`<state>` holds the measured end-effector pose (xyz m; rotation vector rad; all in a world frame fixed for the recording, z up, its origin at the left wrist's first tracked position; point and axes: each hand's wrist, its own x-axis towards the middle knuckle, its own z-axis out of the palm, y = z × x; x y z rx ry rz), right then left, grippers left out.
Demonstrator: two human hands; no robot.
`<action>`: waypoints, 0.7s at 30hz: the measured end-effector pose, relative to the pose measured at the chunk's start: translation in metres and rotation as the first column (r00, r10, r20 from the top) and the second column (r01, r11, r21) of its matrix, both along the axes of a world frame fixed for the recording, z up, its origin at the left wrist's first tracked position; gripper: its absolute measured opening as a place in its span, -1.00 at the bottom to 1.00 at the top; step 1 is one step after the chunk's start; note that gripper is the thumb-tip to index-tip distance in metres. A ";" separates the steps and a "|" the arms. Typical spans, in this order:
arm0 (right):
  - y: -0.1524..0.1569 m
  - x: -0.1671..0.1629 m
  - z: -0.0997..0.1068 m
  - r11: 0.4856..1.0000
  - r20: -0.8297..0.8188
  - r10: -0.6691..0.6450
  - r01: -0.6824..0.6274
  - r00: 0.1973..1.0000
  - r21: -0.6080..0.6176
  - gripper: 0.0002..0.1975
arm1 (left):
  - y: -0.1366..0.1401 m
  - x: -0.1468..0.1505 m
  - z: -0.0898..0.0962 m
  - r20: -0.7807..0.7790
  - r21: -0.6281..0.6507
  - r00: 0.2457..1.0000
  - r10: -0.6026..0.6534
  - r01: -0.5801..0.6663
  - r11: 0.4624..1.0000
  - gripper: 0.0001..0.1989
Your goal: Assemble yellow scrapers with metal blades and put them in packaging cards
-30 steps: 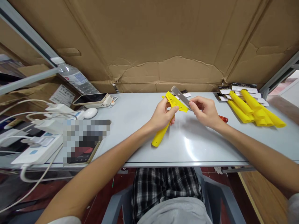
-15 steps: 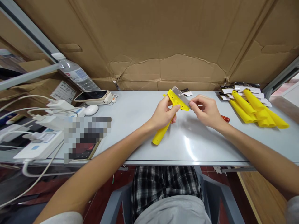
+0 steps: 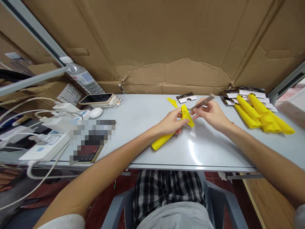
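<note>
Handle (image 3: 164,140) lies in the left hand (image 3: 170,122), whose fingers wrap its neck, probably to steady the head (image 3: 186,113), which points between one and two o'clock. Beside it at three o'clock, the right hand (image 3: 212,113) pinches a blade (image 3: 204,101) between thumb and fingertips, likely to keep skin off the edge, though blur hides whether blade and head touch. From the head, a yellow piece (image 3: 172,102) and a card (image 3: 184,97) lie on the table (image 3: 135,124) near eleven and twelve o'clock, seemingly within easy reach, while more handles (image 3: 265,117) sit heaped well out at three.
</note>
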<state>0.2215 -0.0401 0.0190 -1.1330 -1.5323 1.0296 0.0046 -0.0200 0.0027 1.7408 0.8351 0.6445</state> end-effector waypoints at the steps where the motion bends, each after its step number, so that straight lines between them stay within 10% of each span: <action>1: 0.001 0.000 -0.001 1.000 -0.056 -0.021 0.020 0.998 -0.017 -0.45 | 0.000 0.000 -0.001 -0.007 0.005 1.000 -0.017 0.017 1.000 -0.77; 21: 0.001 0.001 -0.007 0.995 -0.081 0.005 -0.013 0.997 -0.097 -0.53 | 0.004 -0.005 0.008 0.136 -0.030 0.989 0.062 -0.059 0.998 -0.73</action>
